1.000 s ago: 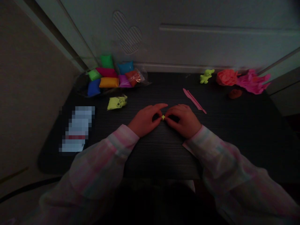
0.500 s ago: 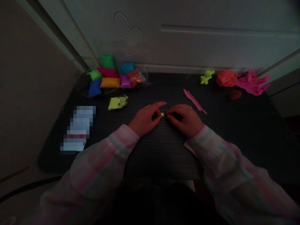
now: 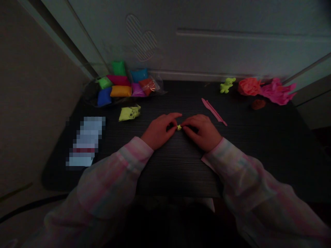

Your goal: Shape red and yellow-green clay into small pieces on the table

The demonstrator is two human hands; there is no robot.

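Note:
A tiny yellow star-shaped piece of clay [image 3: 179,127] is between my hands, just above or on the dark table. My left hand [image 3: 160,131] pinches its left side between thumb and a finger, with the index finger stretched out above. The fingertips of my right hand [image 3: 201,131] are closed together and meet the piece from the right. Behind and left of my left hand lies a yellow clay packet [image 3: 129,113], its wrapper crumpled. Pink modelling tools [image 3: 213,111] rest beyond my right hand. A small yellow bear figure [image 3: 227,85] stands at the back right.
Colourful clay packets [image 3: 121,91] in clear plastic lie at the back left. A phone [image 3: 88,141] with a blurred screen is on the left. Orange [image 3: 249,86] and pink crumpled shapes [image 3: 278,91] sit back right, near a reddish-brown lump [image 3: 258,104]. A white panel [image 3: 207,51] stands behind the table.
My right hand has moved slightly left, closing the gap so its fingertips now touch the yellow clay star. My left hand stays nearly in place.

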